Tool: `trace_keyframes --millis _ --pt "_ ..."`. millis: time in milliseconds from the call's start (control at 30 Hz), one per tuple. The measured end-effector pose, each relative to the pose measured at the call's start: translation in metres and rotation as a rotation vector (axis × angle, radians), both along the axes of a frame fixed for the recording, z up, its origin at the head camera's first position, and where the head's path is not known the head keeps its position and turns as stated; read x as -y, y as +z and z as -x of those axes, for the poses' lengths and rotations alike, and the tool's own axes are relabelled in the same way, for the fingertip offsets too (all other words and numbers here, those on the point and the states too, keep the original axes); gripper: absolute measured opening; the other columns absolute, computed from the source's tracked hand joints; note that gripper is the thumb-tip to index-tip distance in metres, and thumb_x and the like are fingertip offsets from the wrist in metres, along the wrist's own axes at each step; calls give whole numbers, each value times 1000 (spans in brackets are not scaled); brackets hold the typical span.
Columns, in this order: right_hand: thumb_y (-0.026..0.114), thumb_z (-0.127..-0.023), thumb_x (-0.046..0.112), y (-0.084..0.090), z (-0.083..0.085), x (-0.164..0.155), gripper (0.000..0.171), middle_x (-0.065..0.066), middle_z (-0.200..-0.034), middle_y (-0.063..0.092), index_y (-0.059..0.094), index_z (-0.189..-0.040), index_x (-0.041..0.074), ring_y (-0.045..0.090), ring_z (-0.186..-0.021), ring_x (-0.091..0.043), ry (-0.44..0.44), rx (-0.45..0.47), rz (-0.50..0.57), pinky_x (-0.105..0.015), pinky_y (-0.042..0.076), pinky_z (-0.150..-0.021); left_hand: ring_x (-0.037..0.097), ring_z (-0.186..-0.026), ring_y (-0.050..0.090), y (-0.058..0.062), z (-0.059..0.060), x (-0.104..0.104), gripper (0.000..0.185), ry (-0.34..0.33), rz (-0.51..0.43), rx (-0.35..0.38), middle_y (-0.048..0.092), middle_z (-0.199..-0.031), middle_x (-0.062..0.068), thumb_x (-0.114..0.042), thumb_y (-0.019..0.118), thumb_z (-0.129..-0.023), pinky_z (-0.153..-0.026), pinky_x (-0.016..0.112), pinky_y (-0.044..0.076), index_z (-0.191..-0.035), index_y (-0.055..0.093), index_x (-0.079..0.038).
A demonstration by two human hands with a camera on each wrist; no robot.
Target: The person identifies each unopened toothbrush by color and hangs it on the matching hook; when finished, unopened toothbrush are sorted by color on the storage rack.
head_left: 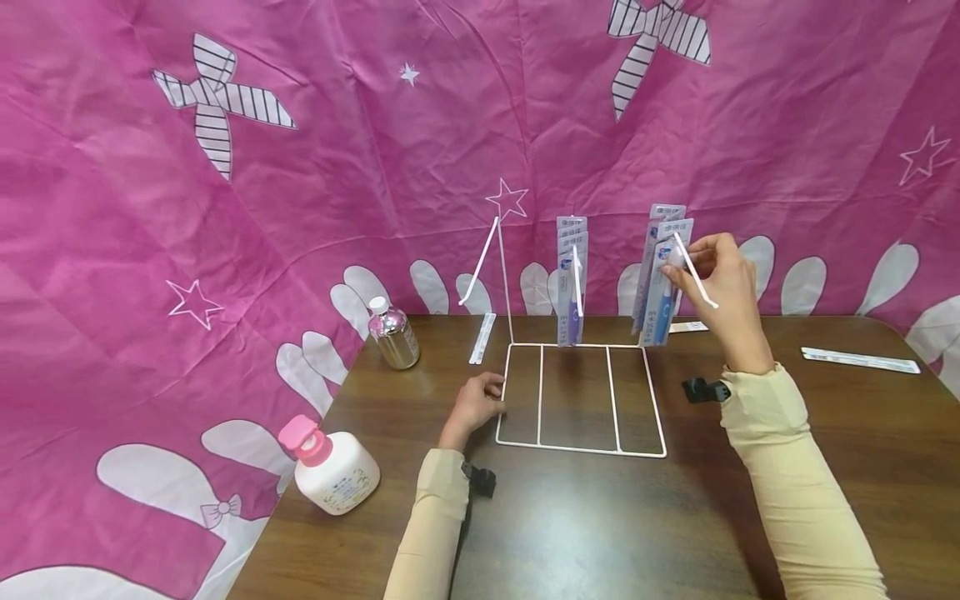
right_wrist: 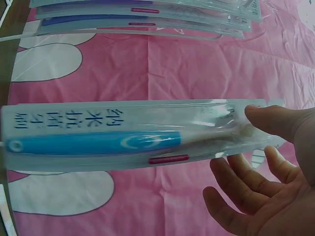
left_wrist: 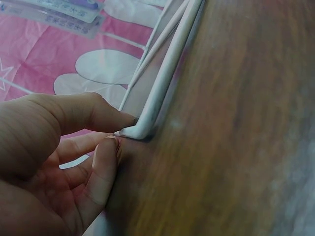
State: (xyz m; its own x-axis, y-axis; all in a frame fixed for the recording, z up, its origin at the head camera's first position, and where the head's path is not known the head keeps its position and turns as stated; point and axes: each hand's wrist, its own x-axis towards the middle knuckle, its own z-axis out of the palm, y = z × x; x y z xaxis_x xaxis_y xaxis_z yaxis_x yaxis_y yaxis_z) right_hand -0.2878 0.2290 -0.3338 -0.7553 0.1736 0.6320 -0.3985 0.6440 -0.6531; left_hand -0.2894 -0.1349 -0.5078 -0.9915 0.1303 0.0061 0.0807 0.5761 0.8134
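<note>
A white wire rack (head_left: 581, 451) stands on the brown table with three slanted hooks. Its left hook (head_left: 480, 262) is bare. Toothbrush packs (head_left: 572, 283) hang on the middle hook, and more packs (head_left: 660, 283) hang on the right one. My right hand (head_left: 678, 262) is raised at the right hook. Its thumb and a finger pinch the top of the front pack, a blue toothbrush pack (right_wrist: 98, 142); the other fingers (right_wrist: 231, 172) hang loose below. My left hand (head_left: 491, 396) rests on the table and pinches the rack's left base wire (left_wrist: 167, 73) at its corner.
A silver bottle (head_left: 393, 333) stands left of the rack, and a white lotion bottle with a pink pump (head_left: 333, 471) lies near the table's left edge. Loose packs lie flat at the far right (head_left: 858, 360) and behind the rack (head_left: 482, 337). Pink cloth (head_left: 300, 208) hangs behind.
</note>
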Motion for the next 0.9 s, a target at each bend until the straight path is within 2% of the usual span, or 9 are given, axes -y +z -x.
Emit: trace_keyframes --millis 133,233,333,433,500,600,700,800,900 --pt "80 -86 13 -8 -1 0 43 -24 -96 68 53 -113 -7 48 -72 7 -3 55 28 -26 37 -70 18 -78 59 0 -1 1 45 -19 -13 -42 65 -86 6 6 73 -71 -72 32 50 -115 67 3" --pt "78 -88 16 -18 -2 1 43 -19 -96 66 52 -115 -5 50 -73 3 -3 126 53 -26 39 -70 19 -79 58 0 -1 2 46 -14 -16 -37 65 -87 7 6 73 -71 -72 32 49 -116 66 3" --pt "76 -89 18 -32 -3 -1 42 -16 -96 65 52 -115 -5 50 -73 7 6 175 46 -23 40 -69 20 -81 58 0 0 3 47 11 -3 -12 65 -90 9 7 74 -72 -73 32 48 -119 66 3" --pt "75 -89 16 -48 -6 -4 40 -20 -95 68 53 -114 -6 50 -72 11 15 192 15 -19 41 -70 18 -81 57 1 0 3 47 19 15 -13 66 -91 8 7 75 -72 -71 30 48 -119 67 2" --pt "73 -90 15 -58 -10 -6 37 -23 -95 68 54 -112 -6 53 -73 5 20 197 -14 -19 42 -70 17 -79 57 2 0 2 46 18 24 -14 66 -91 8 5 75 -73 -70 29 48 -119 67 1" --pt "68 -94 17 -72 -16 -10 33 -26 -95 68 55 -112 -7 61 -77 -16 42 216 -55 -28 44 -72 16 -74 59 4 -1 -1 43 15 -4 -4 67 -91 9 4 74 -76 -68 28 50 -118 67 2" --pt "60 -100 22 -85 -21 -15 32 -27 -97 66 55 -113 -6 62 -87 -36 69 237 -100 -44 44 -77 15 -68 61 5 -2 -2 40 7 -24 -10 67 -89 12 3 72 -78 -64 28 53 -117 66 6" --pt "52 -104 24 -94 -24 -18 33 -29 -102 64 54 -116 -7 59 -95 -45 100 238 -155 -57 43 -81 14 -64 62 10 -3 0 37 5 -21 -10 67 -89 12 1 70 -80 -62 28 54 -116 65 6" --pt "47 -106 24 -100 -27 -23 36 -30 -106 62 53 -119 -9 58 -99 -48 126 235 -203 -61 42 -84 17 -66 63 18 -4 3 33 11 -1 -2 66 -92 12 -5 69 -84 -62 30 55 -115 65 6"
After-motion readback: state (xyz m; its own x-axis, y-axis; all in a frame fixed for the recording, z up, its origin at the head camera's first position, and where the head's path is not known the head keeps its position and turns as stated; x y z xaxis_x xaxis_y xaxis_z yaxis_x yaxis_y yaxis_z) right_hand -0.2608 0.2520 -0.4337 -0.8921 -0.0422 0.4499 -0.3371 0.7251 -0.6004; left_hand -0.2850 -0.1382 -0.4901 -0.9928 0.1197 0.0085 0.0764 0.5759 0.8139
